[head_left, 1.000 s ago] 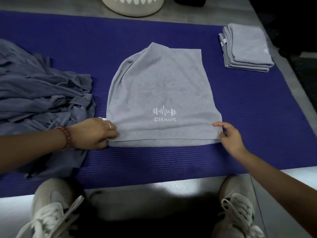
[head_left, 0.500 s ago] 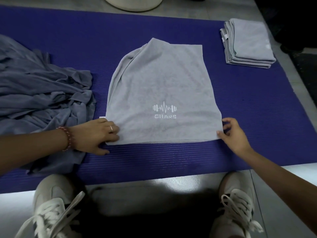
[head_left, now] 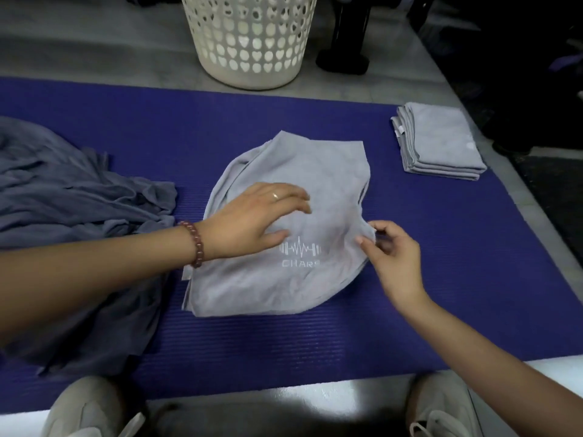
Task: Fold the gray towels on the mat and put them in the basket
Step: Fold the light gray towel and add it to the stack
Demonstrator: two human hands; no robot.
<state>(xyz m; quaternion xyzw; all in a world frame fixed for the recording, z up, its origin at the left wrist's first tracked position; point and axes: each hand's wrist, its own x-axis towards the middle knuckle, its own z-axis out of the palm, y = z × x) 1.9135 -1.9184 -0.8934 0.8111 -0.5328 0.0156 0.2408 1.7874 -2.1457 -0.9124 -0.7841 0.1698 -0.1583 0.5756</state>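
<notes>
The gray towel (head_left: 271, 288) lay on the mat (head_left: 457, 279), well short of the basket (head_left: 252, 42). The left hand (head_left: 252, 216) pressed flat on it, fingers spread, likely pinning it, while the right hand (head_left: 394, 257) pinched its right edge, probably to fold it across.

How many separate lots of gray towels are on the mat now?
3: a crumpled pile at the left, one logo towel mid-fold in the middle, a folded stack at the far right. How many towels the pile and stack hold cannot be told.
</notes>
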